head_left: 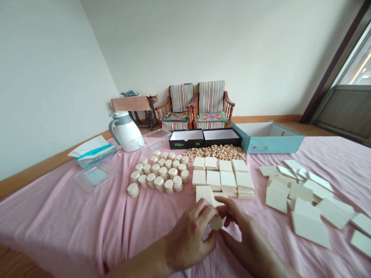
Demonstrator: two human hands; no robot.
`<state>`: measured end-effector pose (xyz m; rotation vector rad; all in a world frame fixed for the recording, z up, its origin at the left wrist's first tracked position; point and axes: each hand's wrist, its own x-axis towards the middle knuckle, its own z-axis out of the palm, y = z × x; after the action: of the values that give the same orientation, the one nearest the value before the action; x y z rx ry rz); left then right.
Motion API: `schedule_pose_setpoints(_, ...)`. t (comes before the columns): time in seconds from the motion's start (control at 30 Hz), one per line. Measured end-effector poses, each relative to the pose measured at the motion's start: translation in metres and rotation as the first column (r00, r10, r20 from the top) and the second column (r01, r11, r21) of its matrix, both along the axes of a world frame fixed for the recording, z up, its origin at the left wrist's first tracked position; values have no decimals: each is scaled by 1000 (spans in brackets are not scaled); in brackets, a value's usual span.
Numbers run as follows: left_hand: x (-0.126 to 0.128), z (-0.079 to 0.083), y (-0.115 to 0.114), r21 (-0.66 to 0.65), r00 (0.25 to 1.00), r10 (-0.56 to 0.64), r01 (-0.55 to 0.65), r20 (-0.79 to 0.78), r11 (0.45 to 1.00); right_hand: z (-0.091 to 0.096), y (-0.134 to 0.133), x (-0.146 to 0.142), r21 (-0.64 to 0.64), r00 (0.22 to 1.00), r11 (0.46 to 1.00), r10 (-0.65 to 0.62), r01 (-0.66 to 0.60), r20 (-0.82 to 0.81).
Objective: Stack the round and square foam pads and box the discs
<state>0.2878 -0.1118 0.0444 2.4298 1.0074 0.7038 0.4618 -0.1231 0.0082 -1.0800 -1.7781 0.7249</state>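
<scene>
My left hand (193, 233) is closed, its thumb and fingers pinching a pale round wooden disc (216, 222). Close on the disc's other side is my right hand (246, 233), with thumb and fingers apart; whether its fingertips touch the disc I cannot tell. Just beyond my fingers lie pale square wooden tiles (204, 193), partly covered by the hands. Behind these, more square tiles (213, 178) stand in neat stacks in rows. Short stacks of round discs (159, 183) are grouped to the left.
Loose square tiles (307, 212) lie scattered at right on the pink cloth (110, 231). Small wooden pieces (223, 151) are heaped before two black boxes (187, 143). A blue box (272, 143), a white jug (125, 133), clear plastic trays (95, 177) and a tissue pack (94, 152) stand around.
</scene>
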Motion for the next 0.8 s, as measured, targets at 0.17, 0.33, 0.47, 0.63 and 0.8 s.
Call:
schedule_pose_setpoints(0.17, 3, -3, -3, 54, 1000, 10, -9, -16, 999, 1, -3, -4, -16, 999, 1000, -18, 17, -41)
schedule_pose_setpoints(0.33, -3, 5, 2, 153, 998, 57, -55, -11, 987, 12, -1, 8, 24, 999, 998, -51, 50, 20)
schedule_pose_setpoints(0.47, -43, 27, 39, 201, 966, 247, -257, 78, 945, 9, 13, 46, 119, 951, 956, -281, 267, 128)
schedule_pose_setpoints(0.63, -119, 47, 116, 132, 928, 370, -361, -44, 923, -11, 28, 81, 170, 853, 870, -489, 462, 184)
schedule_pose_setpoints(0.8, -157, 51, 163, 178, 885, 425, -395, -190, 901, -19, 28, 82, 180, 850, 879, -474, 441, 231)
